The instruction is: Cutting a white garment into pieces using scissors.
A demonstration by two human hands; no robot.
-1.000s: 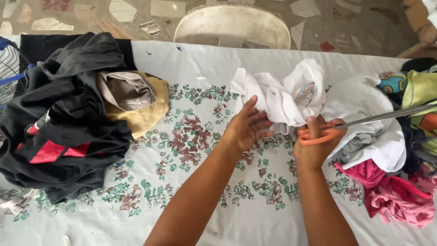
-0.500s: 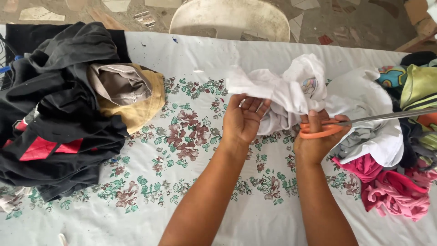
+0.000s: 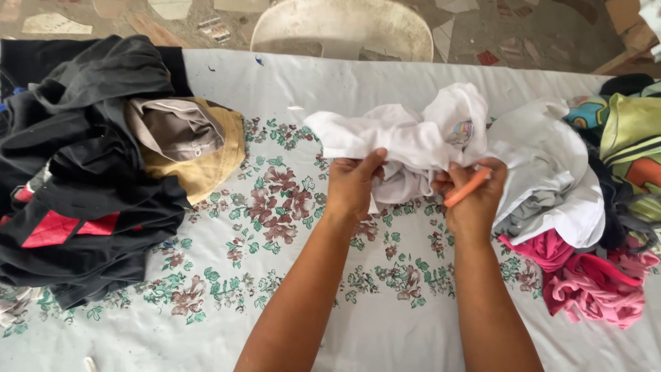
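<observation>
While the white cloth (image 3: 406, 141) is bunched above the floral sheet (image 3: 275, 289) at table centre, it should be pulled taut; the left hand (image 3: 352, 186) pinches its lower edge, the right hand (image 3: 475, 196) is closed on the orange scissors (image 3: 467, 187) and touches the cloth; blades hidden, so spread 1 layer flat, clear of the pink heap (image 3: 585, 275).

A tabletop (image 3: 385, 324) under a pale floral cloth fills the frame. A heap of black garments (image 3: 82, 172) lies at left. Pink crumpled cloth (image 3: 592, 282) and white fabric (image 3: 551, 172) lie at right.
</observation>
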